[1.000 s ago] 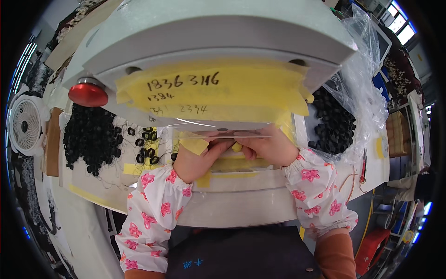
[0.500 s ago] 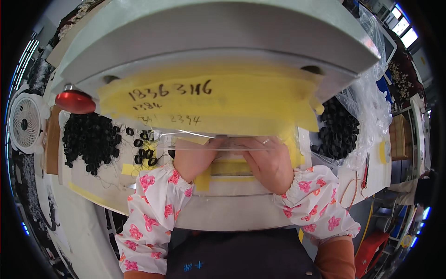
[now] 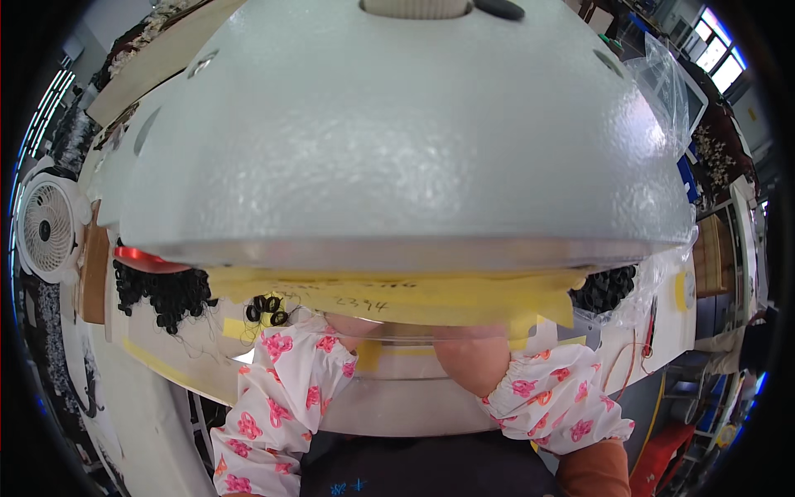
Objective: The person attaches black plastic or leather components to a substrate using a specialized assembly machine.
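Note:
A large pale grey machine head [image 3: 397, 149] fills the upper middle and blocks the view of the work beneath it. Yellow tape [image 3: 464, 298] with handwriting runs along its lower front edge. My left hand [image 3: 354, 325] shows only as a strip near the wrist under this edge. More of my right hand [image 3: 474, 362] is visible, its back and wrist, while the fingers are covered. Whatever either hand holds is hidden. Black coil-like rings lie in a heap [image 3: 163, 296] on the left, with several loose rings [image 3: 265, 309] nearer my left sleeve and thin wires among them.
A second black heap [image 3: 604, 290] sits at the right beside clear plastic film [image 3: 675, 257]. A red knob [image 3: 151, 260] projects from the machine's left side. A white fan [image 3: 51, 225] stands far left. The pale worktop [image 3: 422, 406] curves before me.
The view has shifted so the machine head covers much more of the picture. Both hands, whose backs and some fingers showed before, are now mostly hidden beneath its taped edge.

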A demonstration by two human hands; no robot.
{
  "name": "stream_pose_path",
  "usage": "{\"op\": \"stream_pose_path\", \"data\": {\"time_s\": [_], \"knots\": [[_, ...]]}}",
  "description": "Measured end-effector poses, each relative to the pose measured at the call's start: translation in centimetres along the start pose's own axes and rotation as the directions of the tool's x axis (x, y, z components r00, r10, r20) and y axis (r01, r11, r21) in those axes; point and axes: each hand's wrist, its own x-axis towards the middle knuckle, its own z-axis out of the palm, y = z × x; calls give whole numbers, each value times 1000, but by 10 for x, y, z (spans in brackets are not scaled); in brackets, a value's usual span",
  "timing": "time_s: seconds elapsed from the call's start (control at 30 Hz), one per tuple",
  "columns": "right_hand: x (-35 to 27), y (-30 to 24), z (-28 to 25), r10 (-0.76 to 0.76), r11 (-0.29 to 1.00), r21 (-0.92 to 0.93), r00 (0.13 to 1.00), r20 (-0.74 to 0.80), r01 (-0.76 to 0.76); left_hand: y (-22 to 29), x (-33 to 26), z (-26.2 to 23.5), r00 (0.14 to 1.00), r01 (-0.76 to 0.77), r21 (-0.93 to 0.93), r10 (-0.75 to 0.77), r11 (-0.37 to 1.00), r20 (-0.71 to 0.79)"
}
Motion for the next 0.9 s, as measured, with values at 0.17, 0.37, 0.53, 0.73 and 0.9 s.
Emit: {"op": "stream_pose_path", "data": {"time_s": [0.17, 0.37, 0.53, 0.73, 0.9], "knots": [[2, -4, 5, 15, 1000, 8, 1000, 26, -15, 2, 19, -13, 962, 233, -225, -190, 946, 195], [-1, -7, 4, 40, 999, 7, 996, 76, -40, 2, 21, -9, 996, 47, -162, -33, 986, 87], [2, -8, 4, 68, 997, 26, 996, 63, -69, 7, 25, -15, 994, 25, -112, -12, 993, 110], [-2, -8, 12, 67, 987, 133, 981, 184, -92, 4, 18, -10, 977, 169, -276, -125, 946, 172], [-2, -7, 8, 46, 996, 66, 989, 143, -55, -3, 11, -5, 990, 51, -225, -20, 973, 139]]}}
